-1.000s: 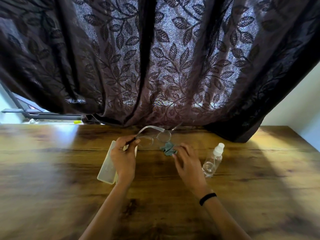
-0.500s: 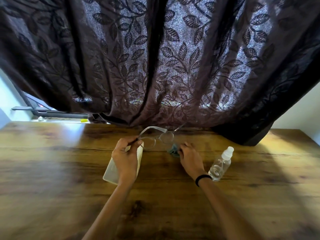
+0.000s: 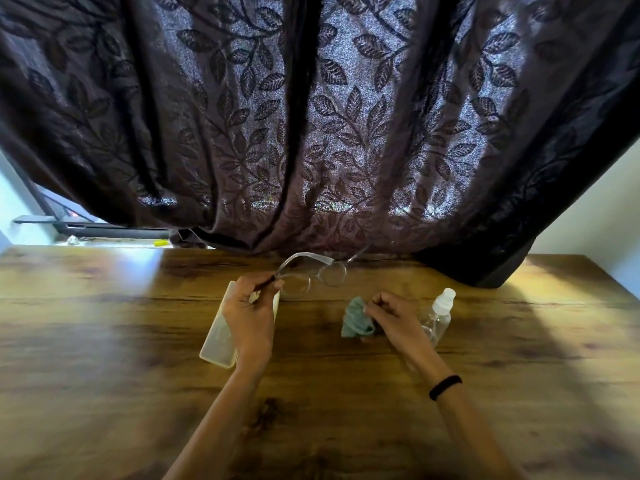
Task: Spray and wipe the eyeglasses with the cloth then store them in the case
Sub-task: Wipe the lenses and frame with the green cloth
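- While the left hand (image 3: 250, 315) pinches one temple arm, the glasses (image 3: 313, 275) hang open above the table (image 3: 104, 341), lenses just past the case (image 3: 221, 337); hand sits over the case
- right hand (image 3: 391, 315) fingers closed on the bunched cloth (image 3: 355, 320), lifted a bit off the wood; spray bottle (image 3: 438, 315) stands just beside it
- dark leafy curtain (image 3: 311, 116) behind

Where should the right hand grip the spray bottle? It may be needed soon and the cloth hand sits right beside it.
Judging by its pose, take the spray bottle around its clear body, below the white cap, coming from its left where the right hand is. It stands upright on the table, sides exposed.
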### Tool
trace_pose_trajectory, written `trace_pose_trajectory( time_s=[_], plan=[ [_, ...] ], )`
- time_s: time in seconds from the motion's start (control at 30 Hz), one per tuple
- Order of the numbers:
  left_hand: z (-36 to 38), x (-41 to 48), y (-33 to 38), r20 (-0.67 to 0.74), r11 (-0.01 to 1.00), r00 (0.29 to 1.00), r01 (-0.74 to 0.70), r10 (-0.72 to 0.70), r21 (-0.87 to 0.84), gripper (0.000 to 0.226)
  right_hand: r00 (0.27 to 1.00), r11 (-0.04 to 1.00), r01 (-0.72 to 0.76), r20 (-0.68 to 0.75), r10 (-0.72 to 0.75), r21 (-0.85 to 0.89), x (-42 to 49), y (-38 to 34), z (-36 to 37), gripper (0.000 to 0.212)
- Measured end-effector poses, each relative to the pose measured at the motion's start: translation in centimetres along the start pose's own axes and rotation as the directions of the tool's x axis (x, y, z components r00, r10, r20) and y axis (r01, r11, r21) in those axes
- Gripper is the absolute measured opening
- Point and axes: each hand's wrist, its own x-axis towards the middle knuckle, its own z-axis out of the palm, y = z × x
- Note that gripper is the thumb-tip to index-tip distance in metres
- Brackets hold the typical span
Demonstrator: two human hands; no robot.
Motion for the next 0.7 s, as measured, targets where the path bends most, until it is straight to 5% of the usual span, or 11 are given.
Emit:
trace_pose_trajectory(
  time_s=[0.13, 0.27, 0.47, 0.7],
  plan=[
    [0.3, -0.5, 0.7, 0.031, 1.0, 0.999, -0.019, 0.019, -0.011, 0.02, 0.996, 0.986, -0.001, -0.084, 0.015, 0.165, -0.5, -1.4, -0.4, 0.008],
    [0.4, -1.0, 1.4, 0.045, 0.997, 0.996, -0.071, 0.071, 0.012, 0.018, 0.983, 0.941, 0.149, -0.147, -0.108, 0.305, -1.2, -3.7, -0.1, 0.024],
    [0.6, -1.4, 2.1, 0.04, 0.994, 0.994, -0.103, 0.104, -0.035, 0.033, 0.904, 0.937, 0.343, -0.293, -0.31, 0.068, -1.2, -6.4, 1.8, 0.026],
    [0.3, -1.5, 2.7, 0.01, 0.99, 0.99, -0.137, 0.138, -0.03, 0.032, 0.843, 0.851, 0.411, -0.22, -0.492, -0.326, -1.3, -7.5, 3.6, 0.026]
  ],
)
